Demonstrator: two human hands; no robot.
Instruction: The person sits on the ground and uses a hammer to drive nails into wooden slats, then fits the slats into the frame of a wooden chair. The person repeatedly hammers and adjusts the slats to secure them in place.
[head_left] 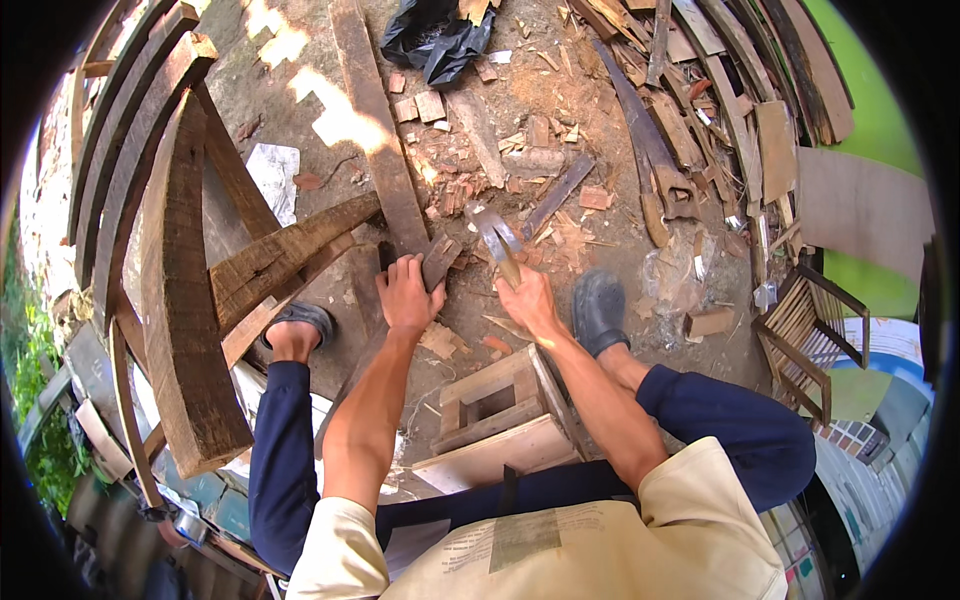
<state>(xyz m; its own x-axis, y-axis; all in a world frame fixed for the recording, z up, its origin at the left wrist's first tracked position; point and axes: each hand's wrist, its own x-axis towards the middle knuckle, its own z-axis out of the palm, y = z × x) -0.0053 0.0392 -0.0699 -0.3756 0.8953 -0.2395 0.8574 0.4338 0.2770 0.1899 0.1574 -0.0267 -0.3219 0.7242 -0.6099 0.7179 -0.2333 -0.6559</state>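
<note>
In the middle, my left hand is closed on a short dark wood block, holding it at the lower end of a long plank. My fingers hide part of the block. To its right, my right hand grips the wooden handle of a claw hammer. The hammer's metal head is raised a little to the right of the block, apart from it. Below and between my forearms stands a small wooden stool.
Thick beams slope across the left side. A handsaw lies at the upper right beside stacked boards. Wood chips and brick-red scraps litter the ground ahead. A black plastic bag lies at the top, a slatted wooden rack at the right.
</note>
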